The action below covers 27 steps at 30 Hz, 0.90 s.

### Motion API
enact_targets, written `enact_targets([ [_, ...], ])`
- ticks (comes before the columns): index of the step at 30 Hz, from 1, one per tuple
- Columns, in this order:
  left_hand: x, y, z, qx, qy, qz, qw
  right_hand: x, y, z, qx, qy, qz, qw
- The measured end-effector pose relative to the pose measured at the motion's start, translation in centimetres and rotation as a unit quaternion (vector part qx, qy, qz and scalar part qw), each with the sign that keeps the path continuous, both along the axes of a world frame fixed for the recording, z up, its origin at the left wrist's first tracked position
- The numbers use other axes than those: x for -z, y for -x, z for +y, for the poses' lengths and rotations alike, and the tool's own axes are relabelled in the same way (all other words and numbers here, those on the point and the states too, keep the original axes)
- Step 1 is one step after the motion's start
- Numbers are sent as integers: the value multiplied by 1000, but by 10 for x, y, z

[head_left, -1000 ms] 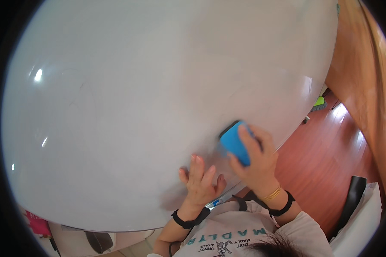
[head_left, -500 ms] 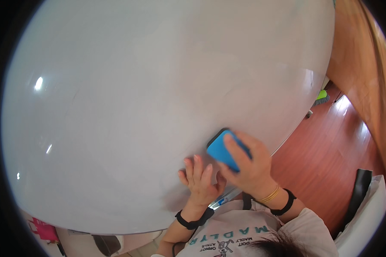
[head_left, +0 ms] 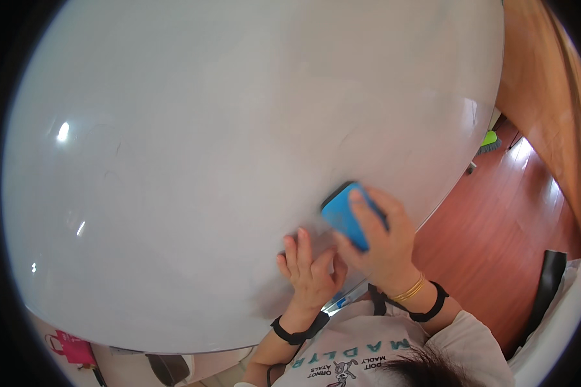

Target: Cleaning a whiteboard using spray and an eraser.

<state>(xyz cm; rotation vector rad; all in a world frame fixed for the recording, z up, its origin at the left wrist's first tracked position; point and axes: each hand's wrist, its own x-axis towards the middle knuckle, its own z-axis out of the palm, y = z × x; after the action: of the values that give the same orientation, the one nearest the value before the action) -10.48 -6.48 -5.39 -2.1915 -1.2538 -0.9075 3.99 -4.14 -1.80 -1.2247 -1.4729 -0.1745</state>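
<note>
"While the right hand (head_left: 382,245) grips the blue eraser (head_left: 342,215), how does it lie?"
"From here: on the whiteboard (head_left: 174,193), long axis slanting down-right into the grip; splayed left hand (head_left: 311,278) near, lower left."

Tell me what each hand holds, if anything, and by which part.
The right hand grips a blue, rounded, dark-based block eraser by its blue back and right side. The left hand, fingers spread, appears to hold nothing.

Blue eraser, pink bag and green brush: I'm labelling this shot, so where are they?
Blue eraser (head_left: 343,220), head view, on its blue back.
Pink bag (head_left: 75,349), head view, on its side.
Green brush (head_left: 489,138), head view, on its green part.
</note>
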Motion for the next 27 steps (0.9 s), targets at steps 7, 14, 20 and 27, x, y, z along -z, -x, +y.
enact_targets([
  [7, 5, 1, -3, -9, -15, 31, 999, 8, 4, -4, -12, -10, 0, 1000],
  [14, 8, -1, -3, -11, -16, 45, 999, 9, -8, 4, 19, -31, 14, 999],
  [20, 13, 2, -8, -26, -26, 45, 998, 8, -4, -3, -35, -26, -15, 999],
  [27, 22, 8, -14, -69, -37, 33, 996, 10, 13, -14, -112, -11, -30, 993],
])
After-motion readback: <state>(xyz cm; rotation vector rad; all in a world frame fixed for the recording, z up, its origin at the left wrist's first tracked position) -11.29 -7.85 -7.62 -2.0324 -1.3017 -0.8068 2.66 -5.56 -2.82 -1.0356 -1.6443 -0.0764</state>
